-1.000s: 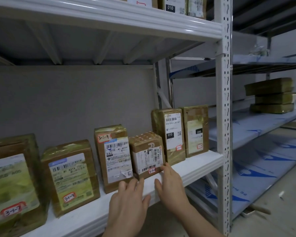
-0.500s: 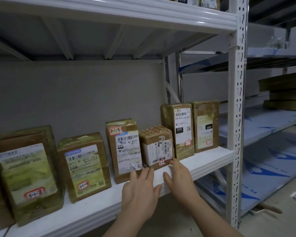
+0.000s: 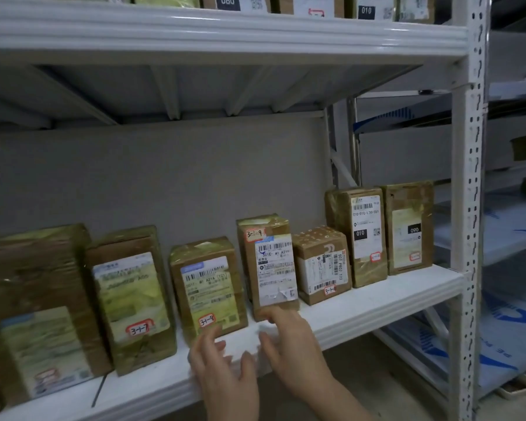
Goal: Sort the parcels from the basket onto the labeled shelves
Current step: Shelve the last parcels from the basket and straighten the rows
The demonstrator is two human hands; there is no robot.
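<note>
I see my right hand (image 3: 289,338) with its fingers (image 3: 269,314) touching the bottom of the 3-1-9 parcel (image 3: 271,265) on the shelf (image 3: 377,302); it holds nothing; my left hand (image 3: 222,366) hangs loose and empty just below the 3-1-8 parcel (image 3: 208,287); I think I am lining up the row; next I need a soft push, then another parcel.

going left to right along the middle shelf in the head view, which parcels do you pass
Blurred-label parcel → parcel 3-1-7 → parcel 3-1-8 → parcel 3-1-9 → small dotted-top parcel → 010 parcel → 090 parcel.
</note>
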